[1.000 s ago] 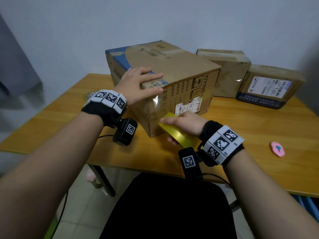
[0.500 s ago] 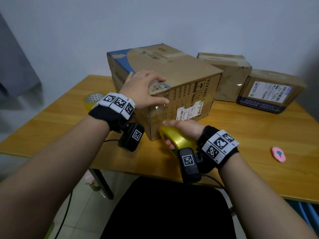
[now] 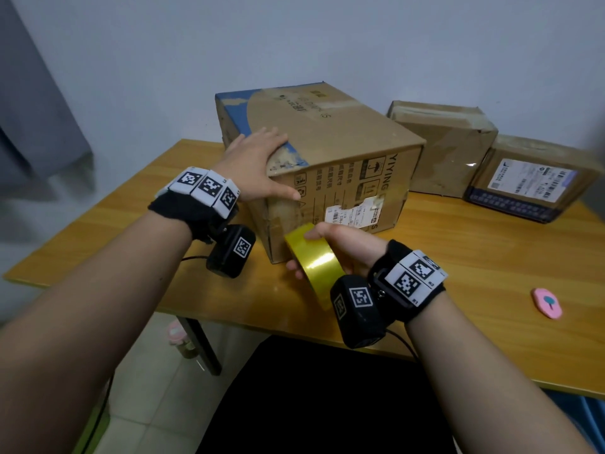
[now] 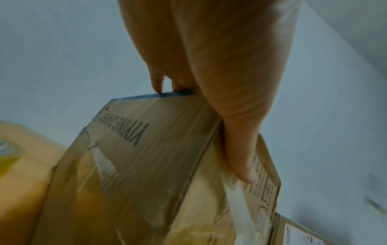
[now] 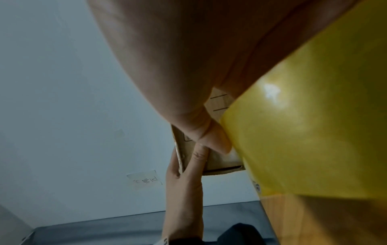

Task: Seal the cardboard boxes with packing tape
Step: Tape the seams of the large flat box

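A large cardboard box point(image 3: 334, 149) with a blue-edged top stands on the wooden table point(image 3: 474, 257). My left hand point(image 3: 258, 165) lies flat over its near top corner, fingers on the lid and thumb down the front face; in the left wrist view the left hand point(image 4: 230, 82) straddles the box point(image 4: 146, 157) edge. My right hand point(image 3: 340, 244) grips a yellow tape roll point(image 3: 314, 260) held low against the box's near corner. The right wrist view shows the tape roll point(image 5: 310, 132) close up, with the right hand's thumb point(image 5: 211, 137) on its rim.
Two smaller taped boxes stand at the back right, one brown point(image 3: 448, 142), one bearing a shipping label point(image 3: 537, 181). A pink oval object point(image 3: 547, 303) lies on the table at right. A black chair seat point(image 3: 320, 398) is below the table's front edge.
My right hand has lowered the tape roll and turned it on edge by the box's bottom corner. My left hand has stayed on the box's top corner. The camera view has shifted left.
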